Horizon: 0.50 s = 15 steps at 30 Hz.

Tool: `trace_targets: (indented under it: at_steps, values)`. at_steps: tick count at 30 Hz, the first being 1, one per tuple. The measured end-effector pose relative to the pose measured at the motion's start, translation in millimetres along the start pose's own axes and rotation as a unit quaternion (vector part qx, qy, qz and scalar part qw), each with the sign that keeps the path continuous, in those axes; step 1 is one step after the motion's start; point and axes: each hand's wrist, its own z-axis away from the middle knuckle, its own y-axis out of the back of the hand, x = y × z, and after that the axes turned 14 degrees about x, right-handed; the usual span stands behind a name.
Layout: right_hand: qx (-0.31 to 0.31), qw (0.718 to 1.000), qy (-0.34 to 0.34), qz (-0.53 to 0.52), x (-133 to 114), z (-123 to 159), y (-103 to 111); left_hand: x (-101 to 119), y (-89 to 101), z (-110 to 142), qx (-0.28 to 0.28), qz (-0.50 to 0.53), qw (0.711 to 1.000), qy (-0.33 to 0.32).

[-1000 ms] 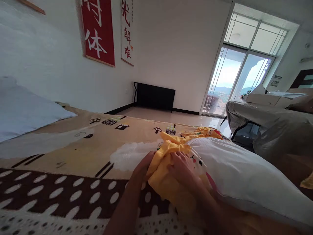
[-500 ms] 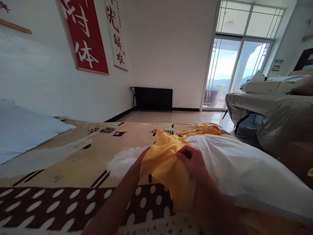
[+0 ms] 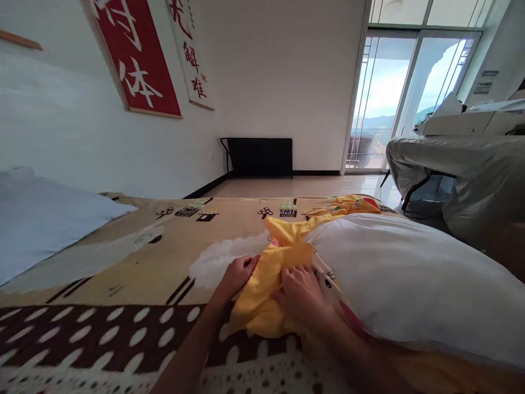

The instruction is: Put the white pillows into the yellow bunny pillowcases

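Observation:
A yellow pillowcase (image 3: 260,301) with a printed cartoon face lies bunched at the left end of a plump white pillow (image 3: 414,273). My left hand (image 3: 238,275) is closed on the pillowcase's left edge. My right hand (image 3: 302,293) has its fingers curled into the yellow cloth, close to the pillow's end. More of the yellow fabric shows beyond the pillow and under its near side. How far the pillow sits inside the case I cannot tell.
Beneath everything is a bed with a beige and brown patterned blanket (image 3: 135,298). A pale pillow (image 3: 53,219) lies at the left. Beyond the bed stand a black panel (image 3: 260,157) by the wall and a plastic-covered table (image 3: 463,156) at the right.
Both hands have moved lower on the yellow cloth, and my right hand has shifted left. More of the printed face shows beside the pillow. The view has tilted slightly down.

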Motion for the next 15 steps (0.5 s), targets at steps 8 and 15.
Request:
trace_targets:
  at_steps: [8, 15]
  values:
    - [-0.100, 0.992, 0.078, 0.021, -5.5, 4.9, -10.4, 0.2, -15.8, 13.5, -0.058, -0.131, 0.981, -0.129]
    - [-0.024, 0.999, 0.007, -0.044, -6.5, 4.4, 2.1, -2.2, -27.5, 14.8, -0.024, -0.080, 0.982, -0.172]
